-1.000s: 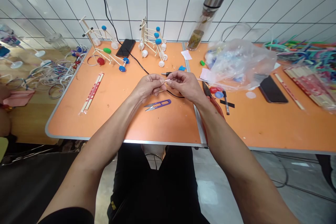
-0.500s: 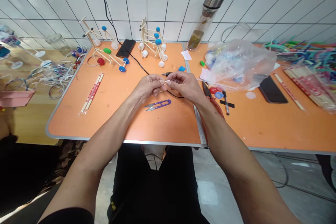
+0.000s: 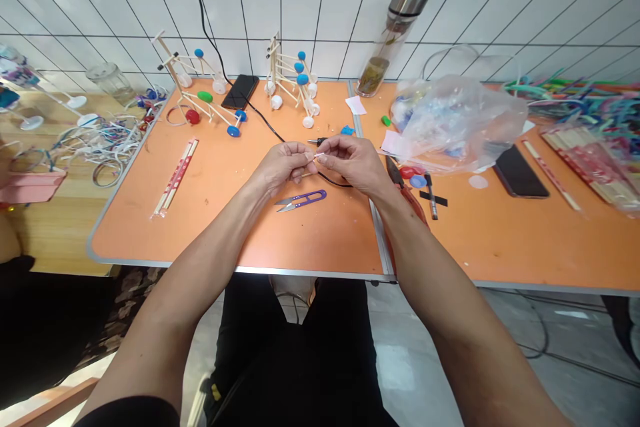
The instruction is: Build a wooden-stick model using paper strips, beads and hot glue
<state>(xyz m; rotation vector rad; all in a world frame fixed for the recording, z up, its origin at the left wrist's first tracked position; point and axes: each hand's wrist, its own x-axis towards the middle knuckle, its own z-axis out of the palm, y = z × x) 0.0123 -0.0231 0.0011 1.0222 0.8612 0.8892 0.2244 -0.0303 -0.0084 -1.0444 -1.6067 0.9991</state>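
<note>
My left hand (image 3: 283, 168) and my right hand (image 3: 353, 163) meet above the orange table (image 3: 210, 227), their fingertips pinching a thin pale wooden stick (image 3: 317, 156). Its middle is mostly hidden by my fingers. Just beyond my hands lies a small black-handled tool with a metal tip (image 3: 317, 141), possibly a soldering iron. Its black cable (image 3: 333, 181) passes under my right hand. Purple-handled thread snips (image 3: 300, 201) lie on the table just below my hands.
Wooden stick models with blue and white parts (image 3: 290, 83) stand at the back, beside a black phone (image 3: 240, 91). To the right are a plastic bag (image 3: 460, 123), a glass bottle (image 3: 385, 47) and another phone (image 3: 519, 171). Wrapped chopsticks (image 3: 175, 177) lie left.
My hands have hardly moved and still pinch the stick. The view has shifted very slightly, and the objects on the table stay in place.
</note>
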